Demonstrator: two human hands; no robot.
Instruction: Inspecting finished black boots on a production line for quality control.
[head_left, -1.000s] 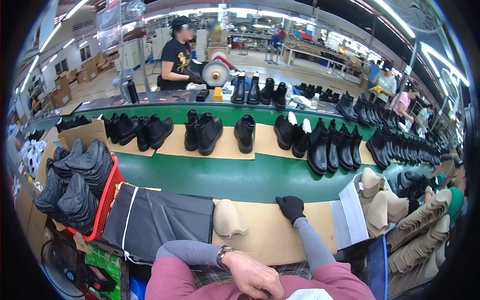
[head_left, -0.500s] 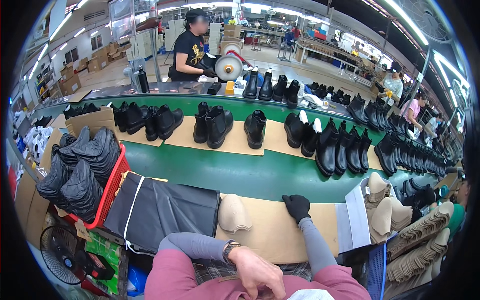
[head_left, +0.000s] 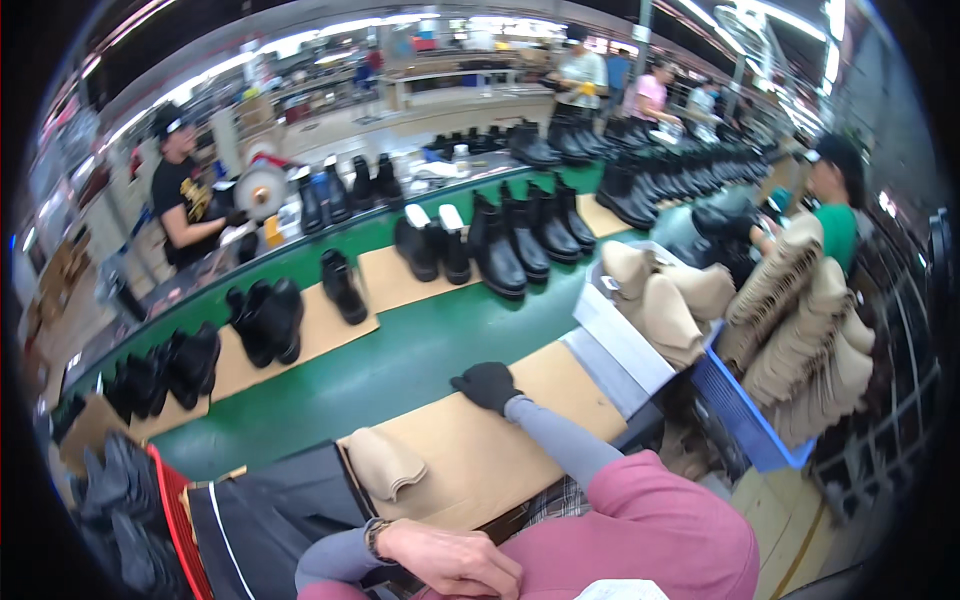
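Left hand [head_left: 450, 560] at shirt [head_left: 640, 530], right hand [head_left: 487, 387] at cardboard [head_left: 490, 450]; undersides hidden, cannot tell whether either grips.

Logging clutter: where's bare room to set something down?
Free: the smooth green belt between glossy black boots and nearer flat tan cardboard; that cardboard between curved beige shell and black-gloved right hand. Crowded: boot rows, shell-filled white box.

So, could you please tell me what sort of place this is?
Most likely a footwear factory: rows of black boots line a green bench, beige shaped pieces stand in stacks, and a co-worker stands at a round wheel.
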